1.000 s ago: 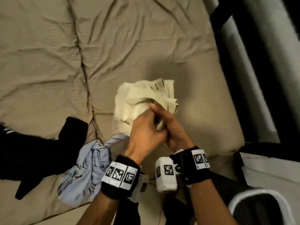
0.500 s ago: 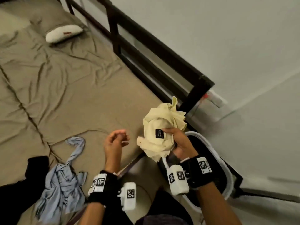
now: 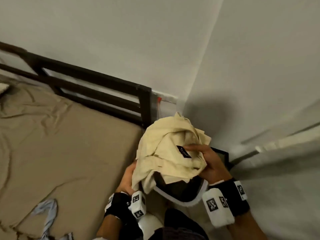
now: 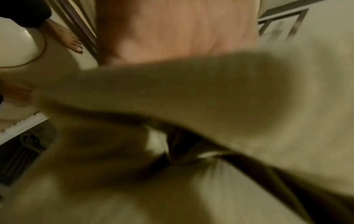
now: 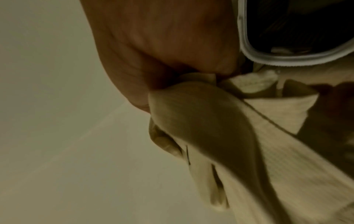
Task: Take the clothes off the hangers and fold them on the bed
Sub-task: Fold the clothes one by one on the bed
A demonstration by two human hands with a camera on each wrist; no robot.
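A pale wall meets in a corner and fills the upper part of the head view. Below it to the left lies a bed under a creased tan sheet, with a dark slatted bed frame along its far edge. A rumpled light blue garment rests on the sheet near the bottom left.

Just off the bed's corner, over the floor, stands a dark basket with a white rim. Above its opening the person holds a bunched cream garment, loosely wadded, with a small black label facing up.

The right hand grasps the garment from the right: the thumb lies across the top beside the label, and the right wrist view shows cloth gathered and clenched in the palm. The left hand is at the garment's lower left edge, mostly hidden behind it. The left wrist view is blurred, so whether those fingers are grasping the cloth or only supporting it cannot be told.

The garment is off the bed, directly over the basket, and it looks crumpled, not folded. The likely risk is that a loosened hold lets it fall into the basket or onto the floor. A trailing lower flap could also catch on the basket rim.
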